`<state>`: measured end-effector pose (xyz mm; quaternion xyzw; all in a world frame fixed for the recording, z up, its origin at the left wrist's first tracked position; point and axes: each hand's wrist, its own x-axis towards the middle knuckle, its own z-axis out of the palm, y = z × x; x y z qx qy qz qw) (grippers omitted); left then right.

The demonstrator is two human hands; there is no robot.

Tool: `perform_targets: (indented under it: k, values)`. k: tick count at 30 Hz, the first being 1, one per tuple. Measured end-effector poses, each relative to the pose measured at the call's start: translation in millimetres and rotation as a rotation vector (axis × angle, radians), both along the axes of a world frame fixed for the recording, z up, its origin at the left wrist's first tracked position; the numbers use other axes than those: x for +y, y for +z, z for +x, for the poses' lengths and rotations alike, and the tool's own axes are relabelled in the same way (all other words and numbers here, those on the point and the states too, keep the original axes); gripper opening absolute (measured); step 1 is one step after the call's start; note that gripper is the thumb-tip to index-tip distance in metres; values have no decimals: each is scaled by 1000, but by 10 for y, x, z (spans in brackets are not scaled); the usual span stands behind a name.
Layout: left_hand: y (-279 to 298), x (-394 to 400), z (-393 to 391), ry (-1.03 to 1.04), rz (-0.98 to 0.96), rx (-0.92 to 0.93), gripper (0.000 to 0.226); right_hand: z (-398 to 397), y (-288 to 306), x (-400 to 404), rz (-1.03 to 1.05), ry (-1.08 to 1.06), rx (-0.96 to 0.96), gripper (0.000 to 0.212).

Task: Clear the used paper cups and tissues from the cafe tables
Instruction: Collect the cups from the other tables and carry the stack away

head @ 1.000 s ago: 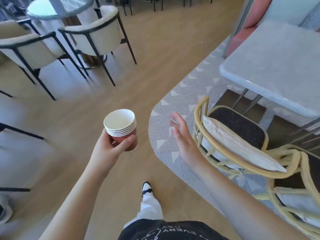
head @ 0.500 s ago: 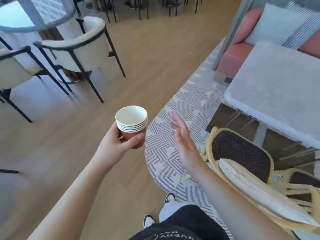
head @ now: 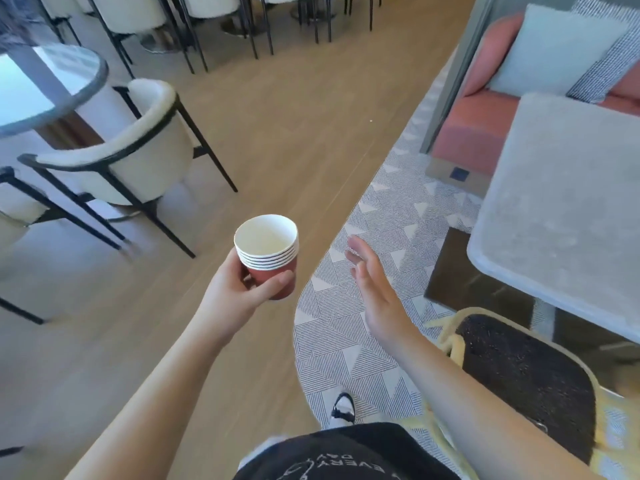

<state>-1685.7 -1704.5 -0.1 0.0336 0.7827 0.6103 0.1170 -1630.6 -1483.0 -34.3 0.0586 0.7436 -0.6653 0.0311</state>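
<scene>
A stack of several red paper cups [head: 268, 252] with white rims and an empty white inside is held upright in front of me over the wooden floor. My left hand [head: 239, 289] grips the stack's red lower part, thumb in front and fingers behind. My right hand [head: 374, 285] hovers to the right of the cups, apart from them, fingers straight and holding nothing. No tissues are in view.
A grey square table [head: 568, 209] stands at the right with a yellow rattan chair [head: 519, 368] before it on a patterned rug [head: 349, 327]. A pink sofa [head: 485, 109] lies behind. At the left, a round glass table [head: 52, 84] and white chairs [head: 138, 150].
The view has moved forward along the floor; the rattan chair slid toward the lower right and the sofa came into view. Both hands keep the same pose, the cups still in my left hand.
</scene>
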Motion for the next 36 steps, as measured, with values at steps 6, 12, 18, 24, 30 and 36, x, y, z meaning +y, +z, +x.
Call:
perform_targets:
  k: [6,12,18,24,30,36]
  values:
    - [42,216,-1054,-57,6,12,69,-941,68,105,-28,-72,-2,67]
    - [-160,196,-2196,-85,18,12,68,-2045,-14,86,0,-121,-2,68]
    - [-102,169,-3412,-159,30,-2,66,-3089,51,12,12,-161,-27,75]
    - [-80,435,-4318,-208,72,-12,70,-3810,112,160,14,-267,-31,61]
    - [-138,732,-5160,-227,104,-28,73,-4536,82,413,5,-303,-11,78]
    - [-167,1174,-6150,-236,70,-15,68,-5401,-56,887,-48,-339,-1,69]
